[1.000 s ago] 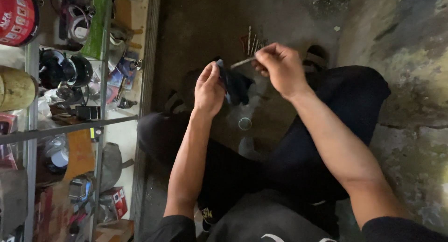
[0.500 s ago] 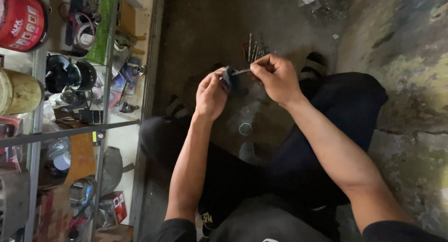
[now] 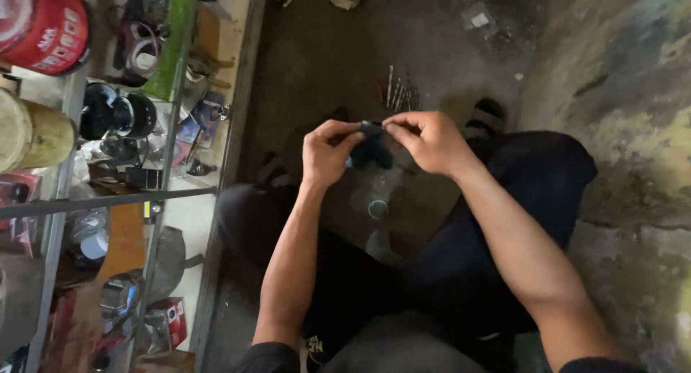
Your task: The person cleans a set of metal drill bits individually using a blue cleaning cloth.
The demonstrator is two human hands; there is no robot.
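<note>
Small dark blue-black object (image 3: 371, 151), shape unclear, held above the dirt floor (image 3: 317, 56) just nearer than the cluster of thin metal rods (image 3: 398, 92); its long axis cannot be told. Left hand (image 3: 327, 153) has fingers curled, pinching the object's left side. Right hand (image 3: 426, 141) pinches its upper right edge with closed fingertips.

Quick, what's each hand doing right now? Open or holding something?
Left hand: fingers closed, pinching the small dark object.
Right hand: fingers closed, pinching the same object at its top.
</note>
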